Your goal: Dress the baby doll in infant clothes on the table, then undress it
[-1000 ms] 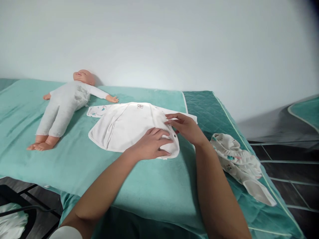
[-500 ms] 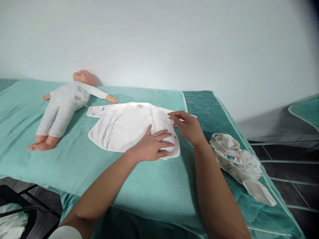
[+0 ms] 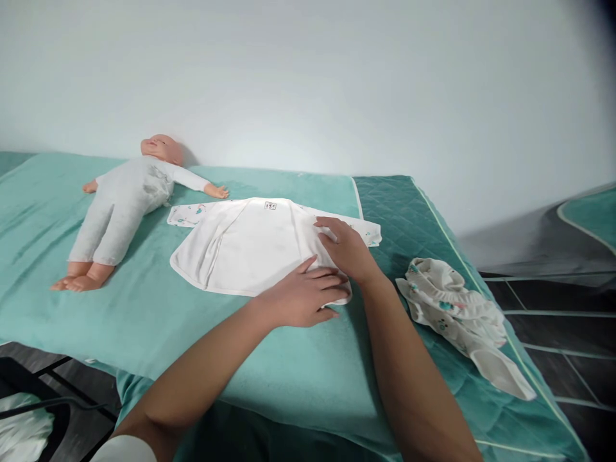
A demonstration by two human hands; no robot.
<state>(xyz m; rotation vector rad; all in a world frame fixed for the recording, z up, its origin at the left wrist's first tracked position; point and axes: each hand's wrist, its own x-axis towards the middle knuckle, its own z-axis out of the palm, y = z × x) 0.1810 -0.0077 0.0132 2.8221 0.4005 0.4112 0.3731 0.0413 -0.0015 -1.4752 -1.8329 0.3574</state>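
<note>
A white baby shirt [image 3: 255, 237] lies spread inside up on the green bedding, with its patterned sleeves stretched out to both sides and a small printed label at the neck. My left hand [image 3: 310, 292] rests flat on the shirt's lower right corner, fingers stretched and slightly apart. Just above it, my right hand [image 3: 349, 247] touches the right side of the shirt below the sleeve. Its thumb and index finger are apart on the cloth; the other fingers are partly hidden.
A baby doll [image 3: 128, 192] in a white body lies at the left, against the wall. Crumpled patterned baby clothing [image 3: 452, 314] lies at the right on the quilted dark green cover [image 3: 385, 192]. Metal rails [image 3: 558, 313] stand beyond the bed's right edge.
My right hand has moved left and slightly down from the sleeve onto the shirt's side, uncovering the right sleeve. My left hand has slid slightly right and down toward the corner.
</note>
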